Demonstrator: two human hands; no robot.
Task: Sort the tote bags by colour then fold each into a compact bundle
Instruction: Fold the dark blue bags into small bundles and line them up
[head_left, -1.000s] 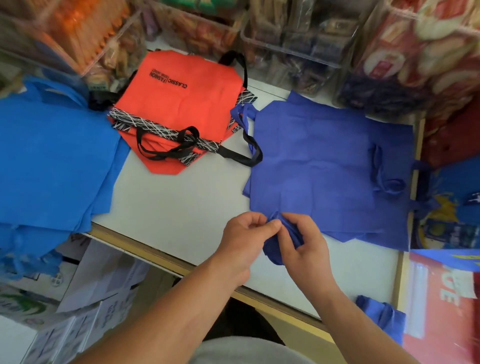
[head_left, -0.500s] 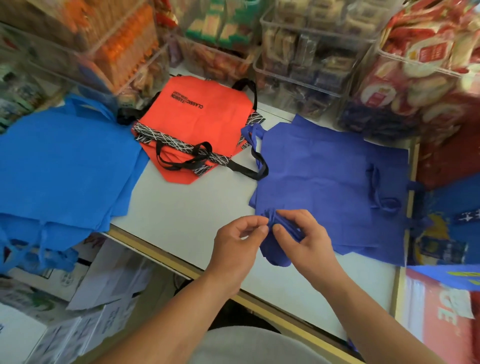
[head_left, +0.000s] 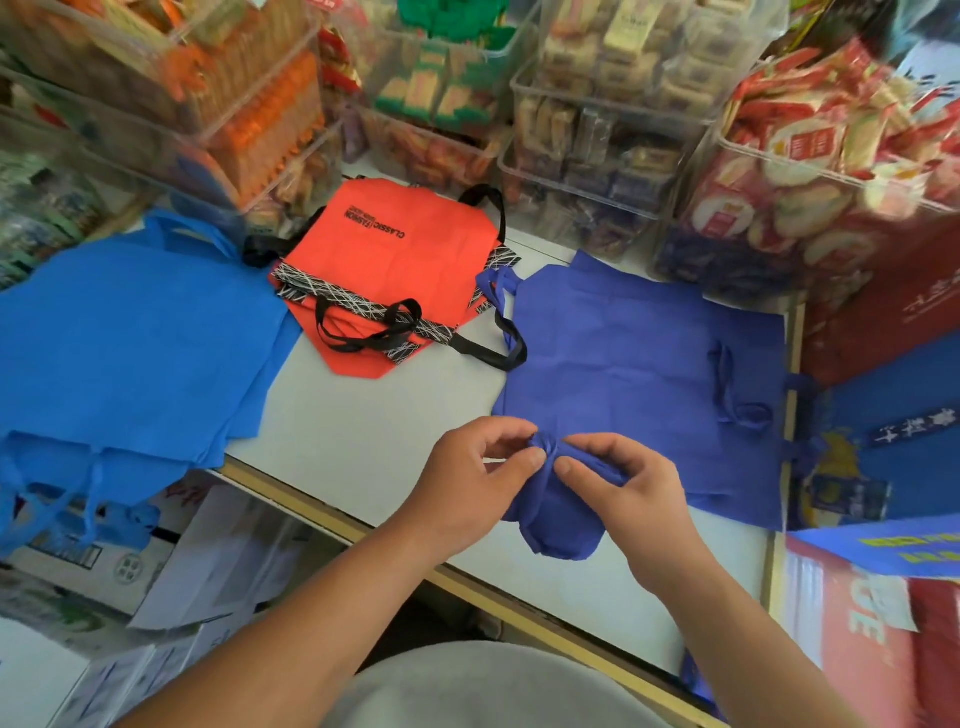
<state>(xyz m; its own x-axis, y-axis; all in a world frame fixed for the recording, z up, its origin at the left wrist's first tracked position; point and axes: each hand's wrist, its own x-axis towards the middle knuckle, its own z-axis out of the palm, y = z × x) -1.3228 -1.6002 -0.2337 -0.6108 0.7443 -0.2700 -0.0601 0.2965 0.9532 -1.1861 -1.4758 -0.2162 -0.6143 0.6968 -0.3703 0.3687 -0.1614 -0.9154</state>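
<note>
Behind your white desk (head_left: 363, 431) stand clear bins (head_left: 597, 171) of packaged snacks (head_left: 810, 150) (labels too blurred to read). Below its left edge you see cardboard boxes (head_left: 171, 571); a red carton (head_left: 862, 639) stands at right.

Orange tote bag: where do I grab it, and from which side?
Probably pinch the black handle loop lying atop the orange tote bag, from the near side; the bag lies flat, and snack bins crowd its far edge.
</note>
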